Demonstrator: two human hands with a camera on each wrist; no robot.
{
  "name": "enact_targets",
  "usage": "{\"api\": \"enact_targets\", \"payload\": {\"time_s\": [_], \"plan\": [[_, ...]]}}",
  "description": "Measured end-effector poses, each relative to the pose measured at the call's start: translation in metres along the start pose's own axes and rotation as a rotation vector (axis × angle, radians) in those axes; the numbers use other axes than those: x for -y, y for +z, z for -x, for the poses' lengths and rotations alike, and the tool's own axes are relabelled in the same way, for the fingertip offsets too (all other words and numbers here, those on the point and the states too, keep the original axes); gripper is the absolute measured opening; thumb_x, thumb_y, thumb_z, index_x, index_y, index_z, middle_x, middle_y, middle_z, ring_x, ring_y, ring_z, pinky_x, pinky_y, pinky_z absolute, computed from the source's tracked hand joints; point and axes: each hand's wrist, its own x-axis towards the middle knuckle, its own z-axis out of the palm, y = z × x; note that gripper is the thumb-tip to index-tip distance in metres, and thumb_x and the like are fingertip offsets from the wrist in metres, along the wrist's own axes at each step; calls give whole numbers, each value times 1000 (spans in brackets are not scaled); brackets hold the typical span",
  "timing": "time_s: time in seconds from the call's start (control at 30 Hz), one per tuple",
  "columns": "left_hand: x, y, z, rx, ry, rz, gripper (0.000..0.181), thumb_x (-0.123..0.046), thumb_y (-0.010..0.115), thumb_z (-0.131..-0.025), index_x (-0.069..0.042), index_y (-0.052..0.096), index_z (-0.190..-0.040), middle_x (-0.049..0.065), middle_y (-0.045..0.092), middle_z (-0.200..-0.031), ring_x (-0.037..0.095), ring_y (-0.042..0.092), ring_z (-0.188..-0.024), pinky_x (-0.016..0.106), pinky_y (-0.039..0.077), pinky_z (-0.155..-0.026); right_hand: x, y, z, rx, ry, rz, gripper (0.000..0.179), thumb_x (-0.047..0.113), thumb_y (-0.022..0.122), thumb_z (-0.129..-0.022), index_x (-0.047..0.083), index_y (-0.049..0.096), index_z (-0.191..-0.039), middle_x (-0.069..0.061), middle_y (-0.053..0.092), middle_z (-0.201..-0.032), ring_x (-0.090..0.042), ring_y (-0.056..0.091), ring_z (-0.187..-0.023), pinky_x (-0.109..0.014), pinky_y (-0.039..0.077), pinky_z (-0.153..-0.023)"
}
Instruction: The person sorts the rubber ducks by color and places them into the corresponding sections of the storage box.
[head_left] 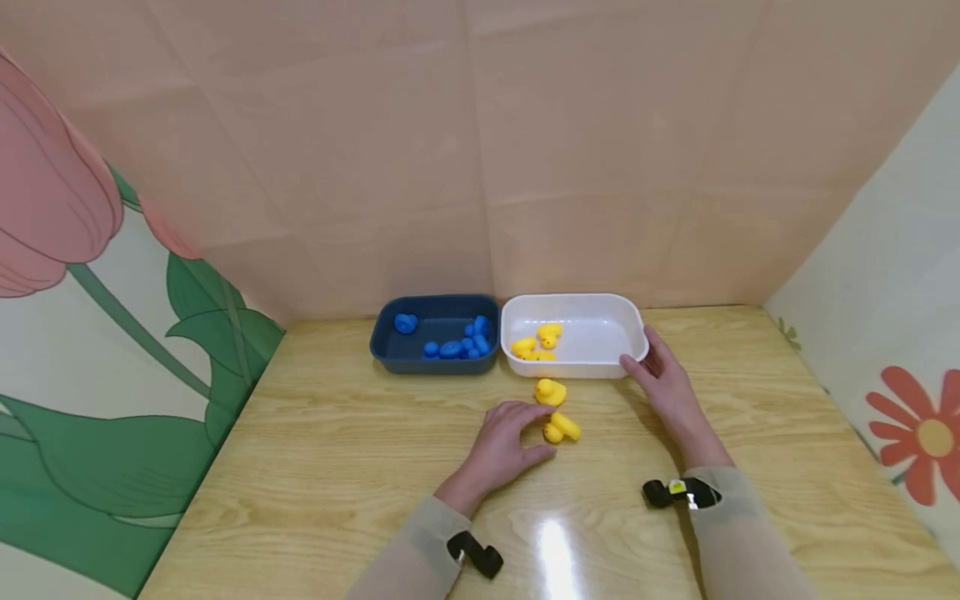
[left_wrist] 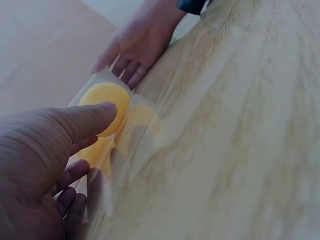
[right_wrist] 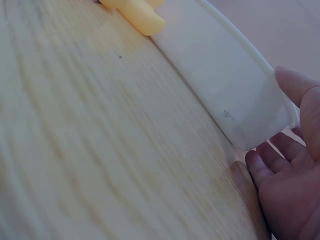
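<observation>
My left hand (head_left: 504,446) reaches over the table, thumb and index finger spread to either side of a tipped yellow toy duck (head_left: 564,427). In the left wrist view the thumb overlaps a yellow duck (left_wrist: 107,100). Just beyond it, another yellow duck (head_left: 551,392) sits upright in front of the white tray (head_left: 573,370). My right hand (head_left: 666,390) holds that tray at its right front corner. Its thumb lies at the rim and its fingers curl by the side wall, as the right wrist view shows. Several yellow ducks (head_left: 550,331) lie in the tray's left part.
A dark blue tray (head_left: 435,367) stands against the white tray's left side, with several small blue toys (head_left: 452,349) in it. Behind both trays rises a pinkish-beige wall (head_left: 480,167). Flower-printed panels flank the wooden table (head_left: 300,467) left and right.
</observation>
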Motion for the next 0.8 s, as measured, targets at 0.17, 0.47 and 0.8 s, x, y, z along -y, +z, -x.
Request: {"api": "enact_targets", "payload": {"time_s": [0.17,0.47,0.8], "plan": [[-1,2,0,-26,6,4,57,-32,89,-97,-26,69,-150,-10,70,-145,20,56,-140,48,37,-124,0,0,-1,-3,1,-2,96,49,65,-111,19,5,-179,-14,16,-183,-40,25,-165,-48,32,-128],[-3,5,-5,-37,-16,23,48,-34,88,-98,-27,73,-143,-13,71,-141,17,56,-139,47,37,-123,0,-3,-1,-7,14,-1,97,52,65,-110,23,4,-179,-13,15,-183,-40,25,-165,-51,31,-127],[-5,6,-8,-34,-41,40,49,-37,90,-96,-29,72,-142,-16,70,-141,16,56,-136,47,36,-123,1,-1,1,-10,18,-3,96,51,65,-111,23,4,-179,-13,16,-183,-40,25,-165,-55,30,-128]]}}
